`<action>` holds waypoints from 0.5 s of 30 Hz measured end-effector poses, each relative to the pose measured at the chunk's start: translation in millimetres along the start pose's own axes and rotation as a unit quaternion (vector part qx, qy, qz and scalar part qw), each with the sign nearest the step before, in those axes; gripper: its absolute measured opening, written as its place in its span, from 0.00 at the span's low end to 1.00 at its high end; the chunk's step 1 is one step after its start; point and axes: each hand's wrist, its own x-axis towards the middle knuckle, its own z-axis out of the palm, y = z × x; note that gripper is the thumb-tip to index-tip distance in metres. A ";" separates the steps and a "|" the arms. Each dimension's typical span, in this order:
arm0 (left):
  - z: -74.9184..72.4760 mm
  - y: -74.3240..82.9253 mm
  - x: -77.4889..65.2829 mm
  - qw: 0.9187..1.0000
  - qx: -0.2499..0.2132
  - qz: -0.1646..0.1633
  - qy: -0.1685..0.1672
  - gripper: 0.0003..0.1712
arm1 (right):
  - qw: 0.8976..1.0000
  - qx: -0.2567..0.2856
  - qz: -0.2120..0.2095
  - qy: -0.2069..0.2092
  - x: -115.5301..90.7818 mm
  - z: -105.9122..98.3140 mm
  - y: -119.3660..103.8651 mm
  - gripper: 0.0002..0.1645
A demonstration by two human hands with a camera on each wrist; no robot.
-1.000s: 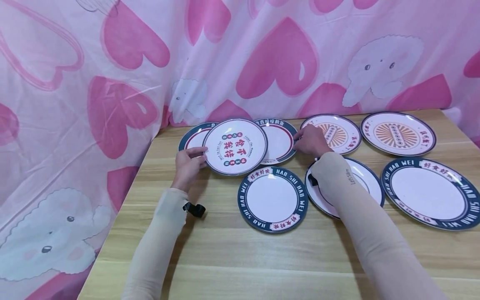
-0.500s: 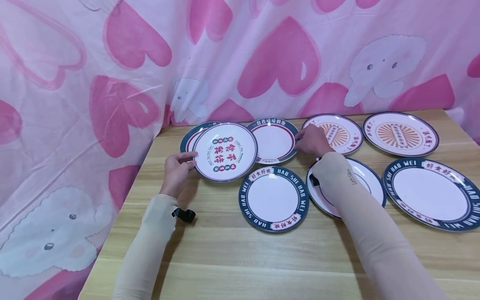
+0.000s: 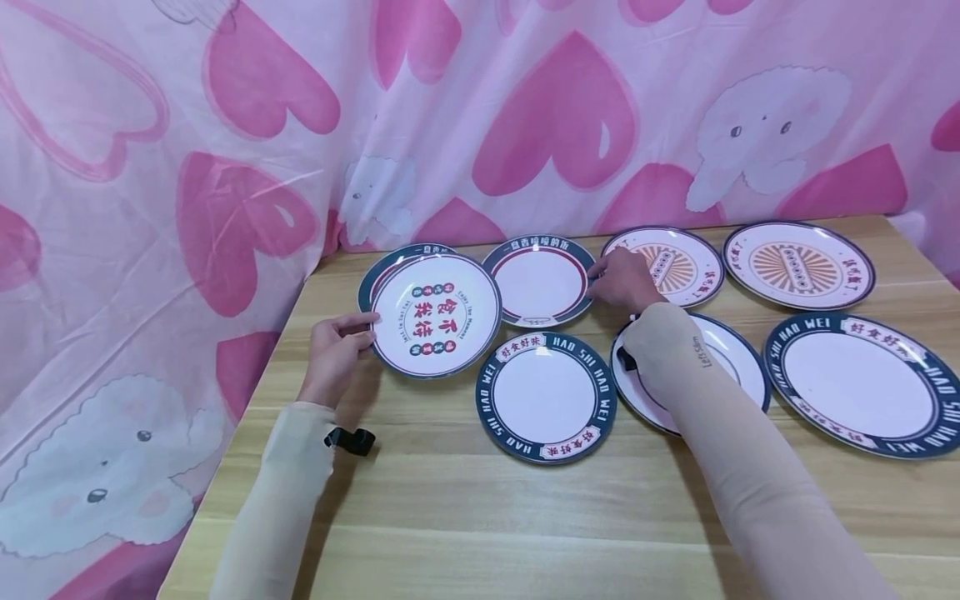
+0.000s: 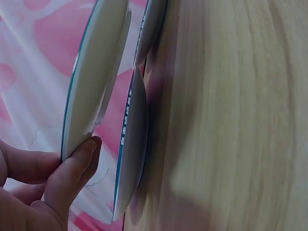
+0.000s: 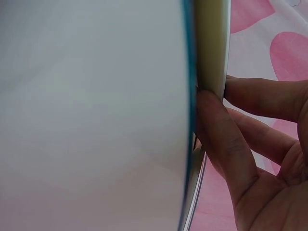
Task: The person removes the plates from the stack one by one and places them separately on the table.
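My left hand [image 3: 332, 354] pinches the left rim of a round white plate [image 3: 465, 283] printed with red characters. This plate hangs over a dark-green-rimmed plate [image 3: 371, 279] and hides most of it. In the left wrist view, the held plate's underside [image 4: 96, 77] faces the table, with a gap to the dark-rimmed plate [image 4: 132, 149] below. My right hand [image 3: 626, 279] pinches the right rim of a second dark-green-rimmed plate [image 3: 536, 283] with a red ring inside. The right wrist view shows thumb and fingers [image 5: 228, 144] on either side of that plate's rim.
Two sunburst plates [image 3: 798, 265] sit at the back right. In front lie a small HAO SHI HAO WEI plate [image 3: 546, 400], a white plate [image 3: 738, 354] partly under the right arm, and a larger dark-rimmed plate [image 3: 862, 387]. A pink heart curtain [image 3: 555, 117] borders the wooden table [image 3: 450, 517].
My left hand has carried the red-character plate left and toward me, uncovering the red-ringed plate at my right hand. The right hand has stayed in place.
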 end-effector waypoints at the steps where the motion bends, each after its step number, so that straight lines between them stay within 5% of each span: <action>1: -1.3 -0.8 -0.5 1.000 0.000 0.000 0.000 0.24 | 1.000 -0.001 -0.001 0.000 0.3 0.2 0.3 0.23; 15: -29.0 -14.6 -9.1 0.999 0.035 -0.020 -0.026 0.24 | 1.000 -0.008 -0.008 -0.004 2.1 0.7 0.4 0.24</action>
